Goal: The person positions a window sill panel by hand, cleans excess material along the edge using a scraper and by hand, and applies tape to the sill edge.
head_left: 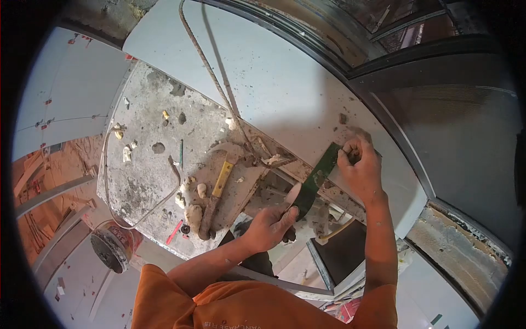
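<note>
My left hand (269,229) is closed around a roll of dark green tape (308,192), whose pale core shows at the fingers. A strip runs from the roll up to the right, where my right hand (361,167) pinches its free end, fingers curled. The strip is held out between both hands, above the edge where a pale panel (274,71) meets the worktop. Left of my hands, a hammer (222,178) with a yellow band on its handle lies on the stained worktop (145,109).
A cord (205,57) crosses the panel and worktop. Bits of hardened foam (193,216), a green pen-like stick (181,153) and a red marker-like stick (174,232) lie about. A dirty bucket (112,249) hangs or stands at the lower left. A dark framed window (449,120) borders the right.
</note>
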Motion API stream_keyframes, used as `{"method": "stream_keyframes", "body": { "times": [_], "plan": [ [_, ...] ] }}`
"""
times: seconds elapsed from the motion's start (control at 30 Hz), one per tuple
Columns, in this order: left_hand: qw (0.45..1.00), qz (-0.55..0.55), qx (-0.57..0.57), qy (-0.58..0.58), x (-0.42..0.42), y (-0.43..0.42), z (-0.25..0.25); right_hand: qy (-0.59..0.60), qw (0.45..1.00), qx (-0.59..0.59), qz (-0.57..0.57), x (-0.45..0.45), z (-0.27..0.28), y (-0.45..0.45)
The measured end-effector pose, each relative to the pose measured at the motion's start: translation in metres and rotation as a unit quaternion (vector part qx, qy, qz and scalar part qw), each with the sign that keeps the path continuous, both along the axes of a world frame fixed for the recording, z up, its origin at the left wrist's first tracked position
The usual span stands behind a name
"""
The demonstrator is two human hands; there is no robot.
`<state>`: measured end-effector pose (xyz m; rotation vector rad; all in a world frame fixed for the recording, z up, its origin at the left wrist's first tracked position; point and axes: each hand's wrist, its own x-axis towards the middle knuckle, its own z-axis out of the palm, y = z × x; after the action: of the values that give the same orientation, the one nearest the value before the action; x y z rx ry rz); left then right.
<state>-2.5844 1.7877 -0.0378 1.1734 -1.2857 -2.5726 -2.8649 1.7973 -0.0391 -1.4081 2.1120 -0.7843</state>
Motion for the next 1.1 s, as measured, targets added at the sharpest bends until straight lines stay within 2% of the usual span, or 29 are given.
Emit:
{"method": "stream_keyframes", "body": {
  "times": [0.13,0.23,0.37,0.53,0.63,0.73,0.8,0.93,1.03,1.1],
  "plan": [
    [1.0,0.002,-0.01,-0.019,0.001,0.005,-0.011,0.037,0.999,0.008,-0.021,0.011,0.007,-0.004],
    [1.0,0.008,-0.009,-0.024,0.001,0.009,-0.026,0.149,0.987,-0.054,-0.02,0.02,-0.002,0.0],
    [1.0,0.014,-0.006,-0.026,0.001,0.006,-0.029,0.198,0.979,-0.036,-0.043,0.029,0.0,-0.003],
    [0.998,-0.005,-0.056,-0.026,0.001,0.002,-0.033,0.224,0.972,-0.038,-0.05,0.032,0.003,-0.009],
    [0.998,-0.013,-0.055,-0.028,0.003,0.003,-0.032,0.171,0.978,0.016,-0.122,0.036,0.005,-0.013],
    [0.999,-0.008,-0.027,-0.029,0.0,-0.002,-0.03,0.193,0.973,-0.027,-0.123,0.031,-0.004,-0.013],
    [0.997,-0.005,-0.07,-0.025,-0.001,0.003,-0.042,0.207,0.97,-0.047,-0.121,0.031,-0.01,-0.007],
    [0.995,-0.016,-0.102,-0.009,-0.001,0.007,-0.06,0.206,0.972,-0.06,-0.093,0.038,-0.005,0.0],
    [0.994,-0.021,-0.11,-0.013,0.002,0.002,-0.061,0.268,0.956,-0.037,0.115,0.045,0.01,0.009],
    [0.992,-0.037,-0.12,-0.024,-0.002,-0.003,-0.063,0.302,0.945,-0.009,0.124,0.057,0.019,0.002]
  ]
}}
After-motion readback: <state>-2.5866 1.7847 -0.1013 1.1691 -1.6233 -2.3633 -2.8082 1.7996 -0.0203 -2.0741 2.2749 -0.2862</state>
